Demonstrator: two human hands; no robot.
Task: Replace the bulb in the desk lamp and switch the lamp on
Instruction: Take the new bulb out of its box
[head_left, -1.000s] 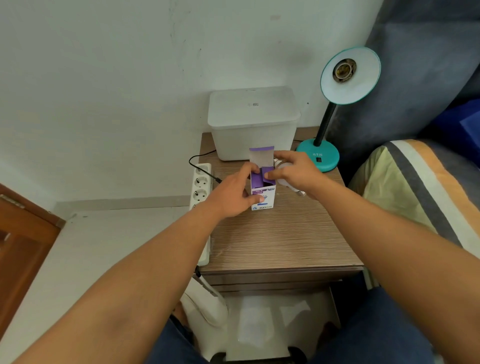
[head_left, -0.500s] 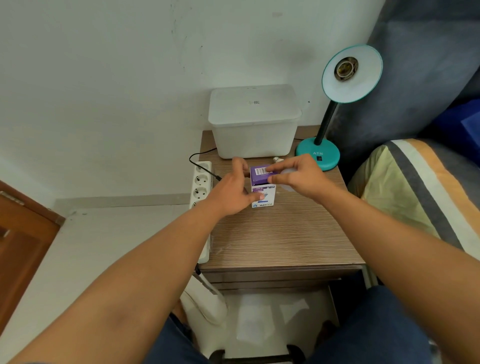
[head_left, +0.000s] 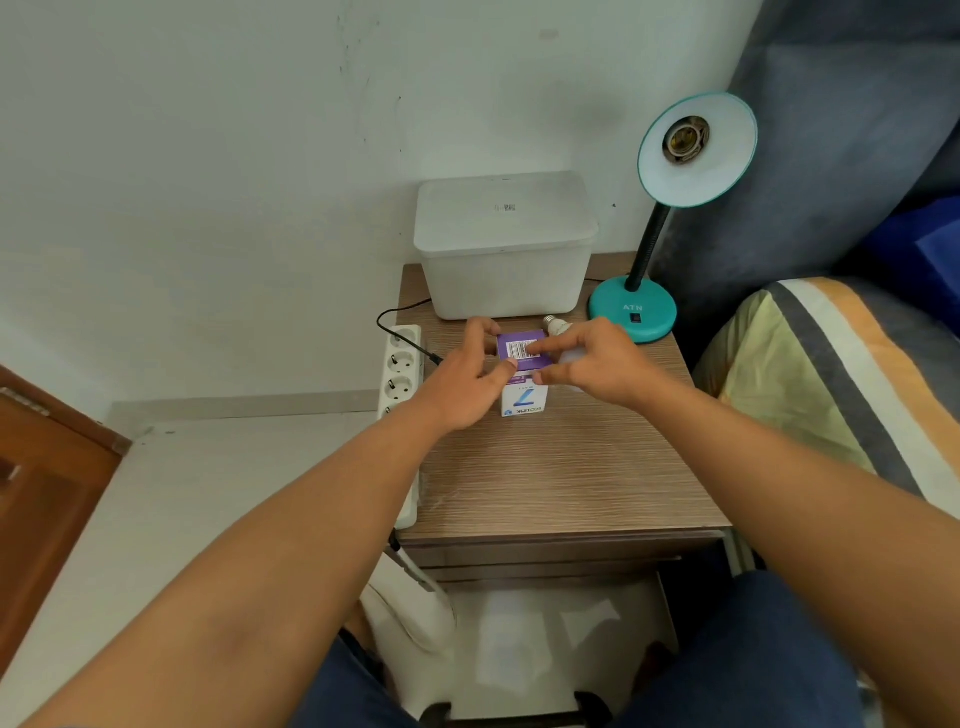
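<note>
Step in hand, judging from the pose: tucking shut the purple barcode flap on top of the bulb box (head_left: 524, 401), standing upright on the table (head_left: 571, 467) just near of a white lidded bin (head_left: 506, 260). Pinching the left top edge with the left hand (head_left: 462, 384), fingers clamped on the carton, thumb on the near side. Pressing from the right with the right hand (head_left: 597, 364), forefinger laid across the barcode and thumb against the near face, so likewise clamped on the carton. Glimpsing a light bulb (head_left: 556, 325) just past the right hand, screw base pointing far, globe mostly hidden under the fingers; cannot tell whether lying on the table or cradled in the palm.

Doing it well, probably: steadying the carton with the left hand while easing the tab in, pushing straight down rather than sideways, given light cardboard likely tipping easily. Minding the bulb alongside, being round and apt to roll toward the right edge.

Edges and room: working well in from the near edge, with bare wood lying open on the near side. Being crowded on the far side by the bin and on the far right by the teal desk lamp (head_left: 632, 332), its base close to the right edge, rocker switch (head_left: 635, 318) facing near. Reaching the empty socket (head_left: 685, 137) in the tilted shade likely meaning lifting up and right, clear of the bin corner. Skirting, along the left edge, a white power strip (head_left: 402, 364) with a black cable (head_left: 395, 319) plugged in. Finding little elbow room on the right, with striped bedding (head_left: 831, 374) pressing close.
</note>
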